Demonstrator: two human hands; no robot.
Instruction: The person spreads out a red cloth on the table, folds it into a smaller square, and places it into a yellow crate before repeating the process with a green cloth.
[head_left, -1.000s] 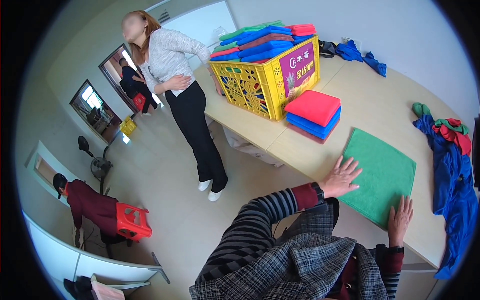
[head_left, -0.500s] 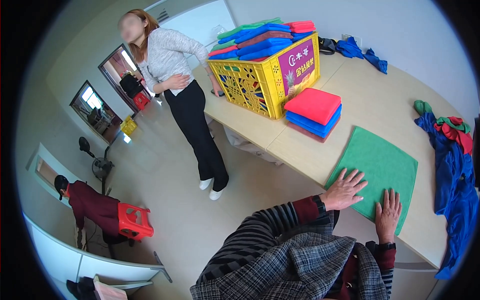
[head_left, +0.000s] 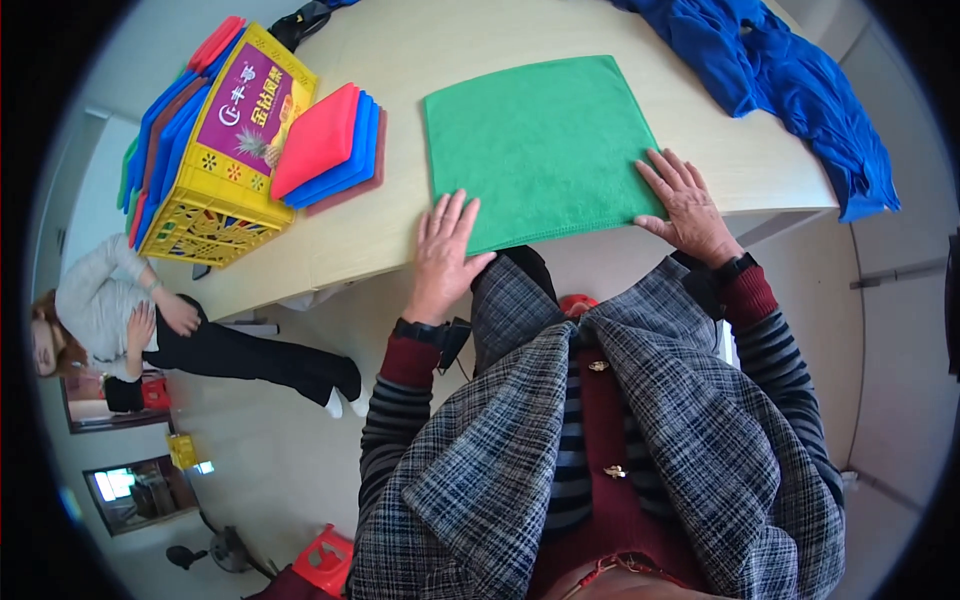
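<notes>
A green cloth point(head_left: 540, 150) is spread flat on the table point(head_left: 420, 60), its near side lying along the table's near edge. The left hand point(head_left: 445, 255) is laid open and flat on the cloth's near left corner, fingers spread. The right hand point(head_left: 688, 205) is pressed open on the near right corner. A stack of folded cloths point(head_left: 325, 145) is set to the left, beside a yellow crate point(head_left: 225, 150) at the table's left edge. Blue fabric point(head_left: 790, 90) is heaped at the right edge.
</notes>
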